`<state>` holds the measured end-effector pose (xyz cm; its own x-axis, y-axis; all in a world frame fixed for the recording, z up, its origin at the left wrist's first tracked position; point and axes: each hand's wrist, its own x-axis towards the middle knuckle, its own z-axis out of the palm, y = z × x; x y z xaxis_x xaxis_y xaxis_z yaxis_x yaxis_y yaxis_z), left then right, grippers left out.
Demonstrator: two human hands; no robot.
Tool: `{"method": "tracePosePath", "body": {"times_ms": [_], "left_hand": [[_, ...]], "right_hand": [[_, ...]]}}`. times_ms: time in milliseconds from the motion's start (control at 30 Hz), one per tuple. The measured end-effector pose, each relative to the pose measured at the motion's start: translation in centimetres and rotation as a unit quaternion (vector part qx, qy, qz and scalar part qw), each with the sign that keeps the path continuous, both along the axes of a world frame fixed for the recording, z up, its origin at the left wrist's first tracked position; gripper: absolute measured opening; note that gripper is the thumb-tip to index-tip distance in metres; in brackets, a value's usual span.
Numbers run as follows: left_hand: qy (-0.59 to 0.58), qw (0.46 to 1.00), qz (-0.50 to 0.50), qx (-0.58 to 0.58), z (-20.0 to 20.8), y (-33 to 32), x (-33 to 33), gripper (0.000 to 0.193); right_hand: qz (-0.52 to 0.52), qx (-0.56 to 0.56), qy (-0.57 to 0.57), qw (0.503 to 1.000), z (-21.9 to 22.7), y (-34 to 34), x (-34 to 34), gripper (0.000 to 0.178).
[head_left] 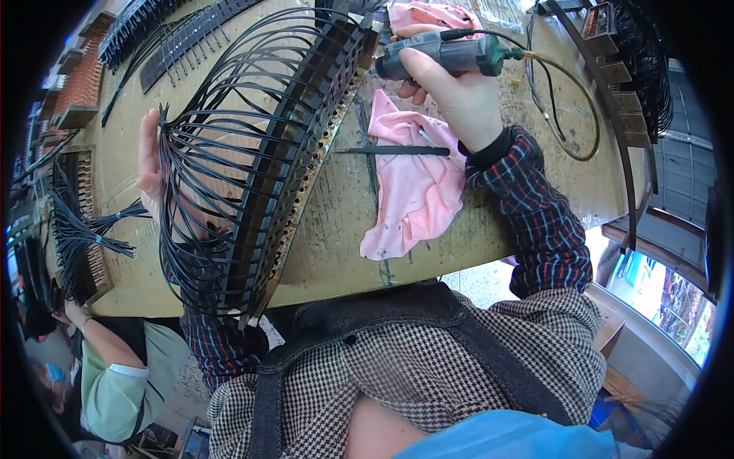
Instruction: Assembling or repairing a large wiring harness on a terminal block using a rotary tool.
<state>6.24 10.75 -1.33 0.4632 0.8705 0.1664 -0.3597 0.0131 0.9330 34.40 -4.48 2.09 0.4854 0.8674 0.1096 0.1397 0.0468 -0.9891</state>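
A long strip of dark connector blocks (266, 164) on a brass-coloured rail slants across the table, with many black wires (222, 115) looping from it to a gathered bunch on its left. My left hand (151, 157) is behind that bunch, its visible fingers stretched up along the wires; the wires hide part of the palm. My right hand (459, 96) is wrapped round a grey-green translucent cylindrical tool (436, 55) with a hose and a black cable. The tool's left end is close beside the strip's upper end; I cannot tell whether they touch.
A pink cloth (417, 191) lies right of the strip, under a thin black pointed tool (397, 151). Another pink cloth (432, 17) is farther back. Tied black wires (95, 229) and more strips sit left. The brownish hose (592, 115) curves rightward. A co-worker's arm (111, 348) shows lower left.
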Motion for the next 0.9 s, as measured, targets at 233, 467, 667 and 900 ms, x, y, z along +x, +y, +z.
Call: {"method": "tracePosePath", "body": {"times_ms": [233, 467, 667, 900], "left_hand": [[0.018, 0.999, 0.026, 0.024, 0.7, -1.0, 0.8, 0.089], [0.015, 0.999, 0.024, 0.023, 0.6, -0.9, 0.8, 0.089], [0.0, 1.0, 0.008, 0.006, 0.6, -0.8, 0.6, 0.09], [-0.007, 1.0, 0.004, -0.013, 0.6, -0.9, 0.7, 0.092]], "right_hand": [[-0.001, -0.007, 0.005, 1.0, 0.0, -0.1, 0.0, 0.027], [0.0, -0.001, 0.003, 1.0, 0.1, -0.2, 0.0, 0.027], [-0.004, -0.008, 0.007, 1.0, 0.2, -0.1, 0.1, 0.028], [0.0, -0.008, -0.008, 1.0, 0.1, -0.2, 0.2, 0.028]]}}
